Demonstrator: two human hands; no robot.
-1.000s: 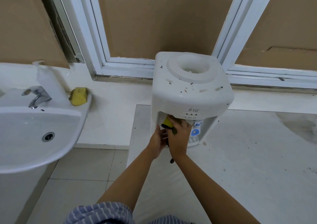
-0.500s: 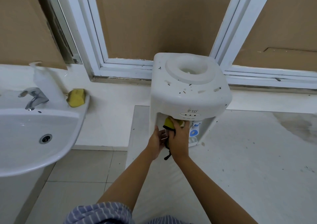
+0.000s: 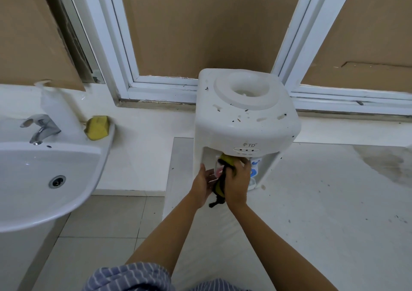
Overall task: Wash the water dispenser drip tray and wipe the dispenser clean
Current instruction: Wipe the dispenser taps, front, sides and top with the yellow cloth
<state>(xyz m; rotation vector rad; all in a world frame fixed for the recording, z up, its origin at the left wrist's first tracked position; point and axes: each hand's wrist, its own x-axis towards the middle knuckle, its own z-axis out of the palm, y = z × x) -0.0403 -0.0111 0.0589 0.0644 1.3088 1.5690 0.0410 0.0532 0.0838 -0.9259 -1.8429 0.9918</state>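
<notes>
Water dispenser (image 3: pixel 243 117): white tabletop unit, sits on a pale desk (image 3: pixel 334 201) at its back-left corner, hard against the window frame (image 3: pixel 312 23). Front panel reads "TD" above three small indicator lights. Top is speckled with dark flecks; the bottle well is open, no bottle in it. Blue tap label (image 3: pixel 254 168) shows on the right of the recess; its writing is too small to read.

Head view: right hand (image 3: pixel 237 182) is closed on a yellow-and-black cloth (image 3: pixel 225 168), pressed into the tap recess. Left hand (image 3: pixel 202 185) is open, palm flat against the left edge of the recess, just beside the cloth. The hands block the drip tray area, so can't tell its state.

Left of the desk: white sink (image 3: pixel 44 179) with chrome faucet (image 3: pixel 40 128), yellow sponge (image 3: pixel 97 127) on its rim, a white bottle (image 3: pixel 53 108) behind. Cardboard (image 3: pixel 200 23) covers the window panes. Desk surface is stained at the right.
</notes>
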